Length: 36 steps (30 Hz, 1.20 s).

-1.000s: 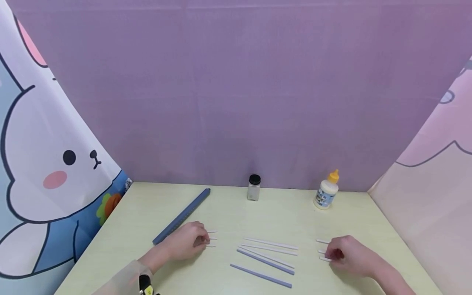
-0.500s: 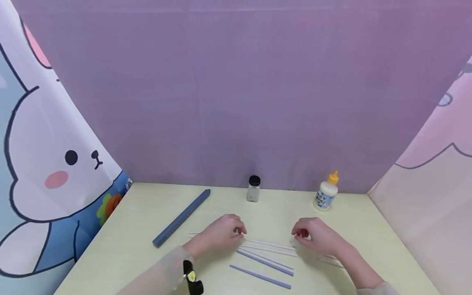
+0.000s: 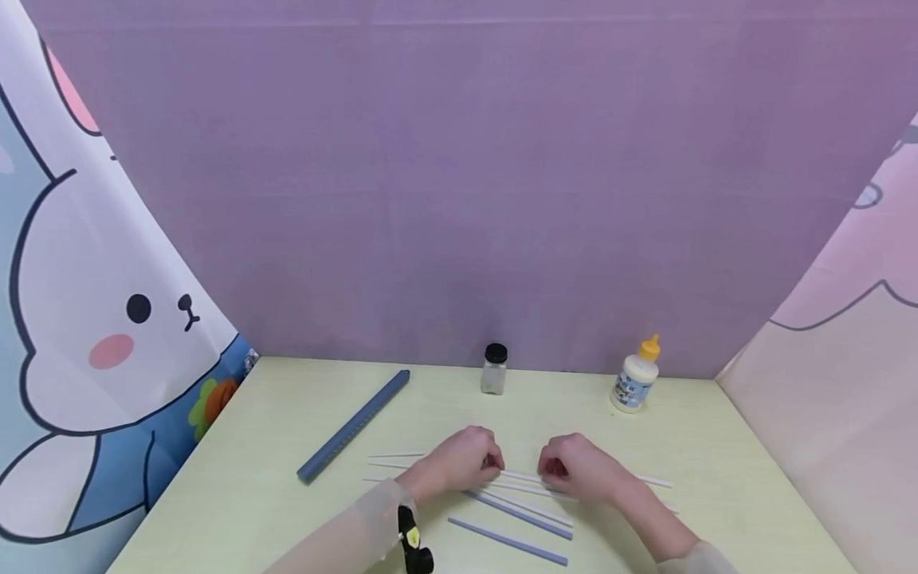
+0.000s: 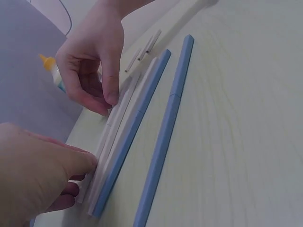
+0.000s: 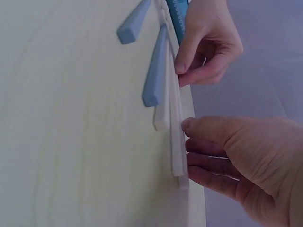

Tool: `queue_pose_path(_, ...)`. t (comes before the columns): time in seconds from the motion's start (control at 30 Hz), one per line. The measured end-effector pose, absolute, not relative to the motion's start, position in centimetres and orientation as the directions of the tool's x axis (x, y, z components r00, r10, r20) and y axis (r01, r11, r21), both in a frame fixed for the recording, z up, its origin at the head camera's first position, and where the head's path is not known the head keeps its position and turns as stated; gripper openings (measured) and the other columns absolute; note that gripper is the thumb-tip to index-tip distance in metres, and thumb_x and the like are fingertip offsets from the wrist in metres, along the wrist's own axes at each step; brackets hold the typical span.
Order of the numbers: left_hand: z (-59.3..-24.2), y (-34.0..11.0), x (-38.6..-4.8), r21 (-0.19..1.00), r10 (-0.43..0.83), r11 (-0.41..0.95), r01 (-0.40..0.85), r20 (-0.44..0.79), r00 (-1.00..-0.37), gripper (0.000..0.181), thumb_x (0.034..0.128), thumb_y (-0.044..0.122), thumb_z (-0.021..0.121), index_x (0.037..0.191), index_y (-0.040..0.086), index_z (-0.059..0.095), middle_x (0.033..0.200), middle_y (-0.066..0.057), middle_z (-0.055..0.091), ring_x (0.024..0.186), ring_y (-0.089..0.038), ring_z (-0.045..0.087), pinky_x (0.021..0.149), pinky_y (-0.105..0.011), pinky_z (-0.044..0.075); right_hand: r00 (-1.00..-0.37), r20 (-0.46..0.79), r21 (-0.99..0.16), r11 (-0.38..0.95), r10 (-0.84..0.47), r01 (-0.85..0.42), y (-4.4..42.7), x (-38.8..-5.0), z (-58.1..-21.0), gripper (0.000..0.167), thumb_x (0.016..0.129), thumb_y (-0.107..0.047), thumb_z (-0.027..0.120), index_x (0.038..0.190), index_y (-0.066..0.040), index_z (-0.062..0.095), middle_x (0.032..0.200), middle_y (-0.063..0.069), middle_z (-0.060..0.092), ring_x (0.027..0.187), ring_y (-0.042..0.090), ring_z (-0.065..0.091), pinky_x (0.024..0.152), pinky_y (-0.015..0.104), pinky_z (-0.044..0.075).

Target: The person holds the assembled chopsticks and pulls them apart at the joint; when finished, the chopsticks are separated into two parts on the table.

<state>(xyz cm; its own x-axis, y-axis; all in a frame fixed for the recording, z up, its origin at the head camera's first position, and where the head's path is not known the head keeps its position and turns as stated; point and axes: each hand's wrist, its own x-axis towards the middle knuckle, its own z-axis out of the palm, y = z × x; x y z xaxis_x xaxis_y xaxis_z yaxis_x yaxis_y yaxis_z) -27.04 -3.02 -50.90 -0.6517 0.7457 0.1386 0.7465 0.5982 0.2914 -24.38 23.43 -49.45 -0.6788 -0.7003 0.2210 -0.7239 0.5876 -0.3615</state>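
Note:
My left hand (image 3: 459, 460) pinches the farthest white stick (image 3: 522, 477) of the middle group near its left end; my right hand (image 3: 584, 470) pinches it near the right end. Other white sticks (image 3: 527, 487) lie close beside it, with a blue stick (image 3: 519, 516) along their near side. A second blue stick (image 3: 508, 542) lies apart, closer to me. In the left wrist view, the left thumb and fingers (image 4: 80, 163) meet the white sticks (image 4: 106, 156). The right wrist view has the right thumb (image 5: 203, 127) against the white stick's side (image 5: 176, 151).
Thin white sticks lie left (image 3: 394, 455) and right (image 3: 654, 481) of the group, partly behind the forearms. A dark blue ridged bar (image 3: 351, 428) lies at the left. A black-capped jar (image 3: 494, 371) and a yellow-tipped glue bottle (image 3: 635, 379) stand at the back.
Both hands have moved inward from the outer thin white sticks, which now lie released on the table. They have come down on the middle group and taken hold of a white stick.

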Motion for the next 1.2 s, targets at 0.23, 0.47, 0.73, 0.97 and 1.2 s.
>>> queue_pose_path(0.23, -51.4, -2.7, -27.2, 0.287, 0.730, 0.621, 0.730, 0.127, -0.671, 0.007, 0.0926, 0.013, 0.078, 0.090, 0.018, 0.081, 0.082, 0.012, 0.069, 0.076, 0.004, 0.055, 0.074, -0.011, 0.048, -0.695, 0.199, -0.326, 0.622, -0.691, -0.712, 23.0, -24.3, -49.8, 0.014, 0.089, -0.005, 0.081, 0.084, -0.017, 0.073, 0.074, -0.014, 0.058, 0.068, -0.008, 0.045, 0.060, 0.015, 0.043)
queue_pose_path(0.47, -50.5, -3.4, -26.5, 0.283, 0.714, 0.614, 0.737, 0.199, -0.671, 0.012, 0.0878, 0.009, 0.071, 0.090, 0.017, 0.063, 0.081, 0.012, 0.054, 0.072, 0.001, 0.047, 0.067, -0.012, 0.042, -0.663, 0.262, -0.266, 0.607, -0.702, -0.749, 21.9, -24.1, -48.8, 0.017, 0.095, -0.001, 0.072, 0.092, -0.015, 0.062, 0.086, -0.011, 0.054, 0.075, -0.006, 0.046, 0.065, 0.015, 0.047)
queue_pose_path(0.73, -47.7, -4.4, -25.0, 0.125, 0.731, 0.618, 0.776, 0.272, -0.626, 0.021, 0.1068, 0.019, 0.053, 0.086, 0.016, 0.056, 0.063, 0.010, 0.047, 0.057, -0.004, 0.045, 0.054, -0.021, 0.039, -0.673, 0.232, -0.313, 0.602, -0.702, -0.735, 20.2, -23.2, -45.5, 0.016, 0.107, -0.007, 0.057, 0.095, -0.018, 0.054, 0.078, -0.014, 0.042, 0.068, -0.003, 0.041, 0.063, 0.017, 0.042)
queue_pose_path(0.97, -46.6, -5.6, -24.3, 0.085, 0.754, 0.600, 0.796, 0.272, -0.598, 0.040, 0.1113, 0.031, 0.055, 0.074, 0.017, 0.049, 0.058, 0.011, 0.030, 0.050, -0.003, 0.033, 0.050, -0.019, 0.029, -0.593, 0.301, -0.232, 0.546, -0.747, -0.805, 19.4, -22.6, -44.3, 0.023, 0.109, -0.015, 0.059, 0.088, -0.021, 0.057, 0.072, -0.018, 0.038, 0.064, -0.007, 0.037, 0.062, 0.014, 0.039)
queue_pose_path(1.2, -45.7, -5.9, -23.7, 0.076, 0.767, 0.566, 0.821, 0.315, -0.559, 0.040, 0.1116, 0.031, 0.055, 0.075, 0.017, 0.049, 0.058, 0.012, 0.029, 0.051, -0.001, 0.034, 0.052, -0.018, 0.032, -0.559, 0.339, -0.198, 0.524, -0.757, -0.829, 19.6, -22.4, -43.7, 0.023, 0.107, -0.011, 0.063, 0.087, -0.021, 0.057, 0.072, -0.016, 0.040, 0.065, -0.007, 0.037, 0.062, 0.013, 0.038)
